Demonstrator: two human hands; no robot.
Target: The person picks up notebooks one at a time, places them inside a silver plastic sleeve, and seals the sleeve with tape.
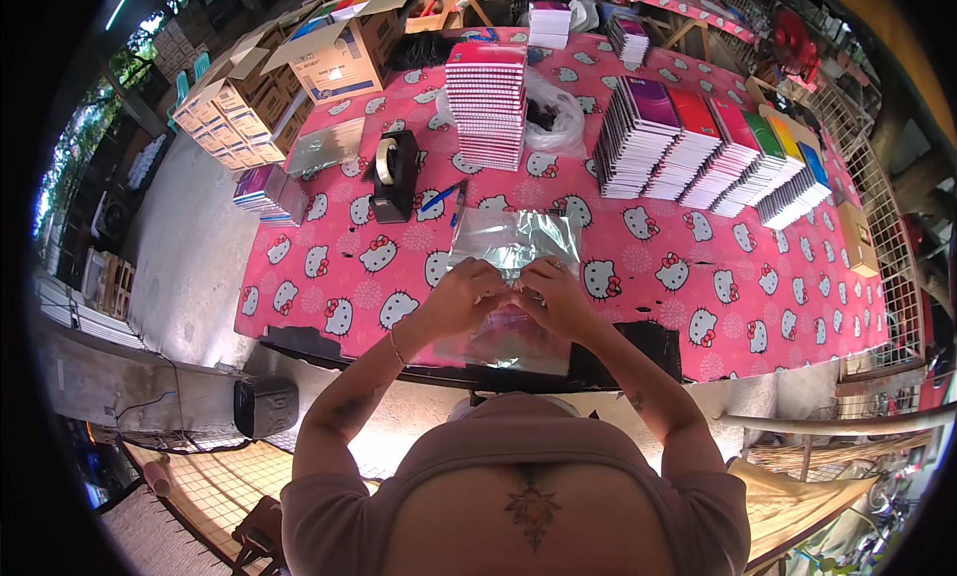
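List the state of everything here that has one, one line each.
Clear plastic, creased, on the table beneath both hands
Left hand, fingers curled at the plastic
Right hand, fingers curled at the plastic
Tape dispenser, loaded with a roll
Tall notebook stack, upright
Cardboard box, top flaps open
Whitish plastic bag, crumpled

And there's dark print on the side of the big open cardboard box (344,70)! Over to the left, small dark printing dots the stacked cartons (231,130), too tiny to read, and so are the little pale marks on the notebook covers (653,100)!
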